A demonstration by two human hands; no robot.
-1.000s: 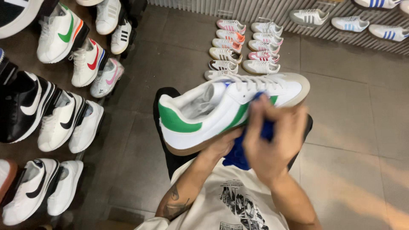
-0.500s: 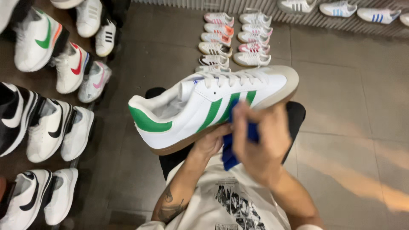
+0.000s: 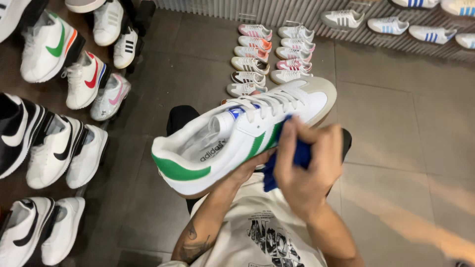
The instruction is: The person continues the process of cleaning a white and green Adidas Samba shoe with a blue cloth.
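A white sneaker (image 3: 232,138) with green stripes and a green heel patch is held in front of me, toe pointing away to the right. My left hand (image 3: 247,170) grips it from underneath, mostly hidden by the sole. My right hand (image 3: 307,163) presses a blue cloth (image 3: 284,160) against the side of the shoe near the green stripes. My white printed shirt fills the bottom of the view.
Rows of sneakers (image 3: 64,74) sit on dark shelving at the left. Two short rows of small shoes (image 3: 267,54) stand on the tiled floor ahead. More white shoes (image 3: 396,22) line a ledge at the back right. A dark stool (image 3: 180,118) shows under the shoe.
The shoe has tilted and shifted slightly, its opening now facing me more. My right hand with the cloth has moved along the shoe's side toward the toe.
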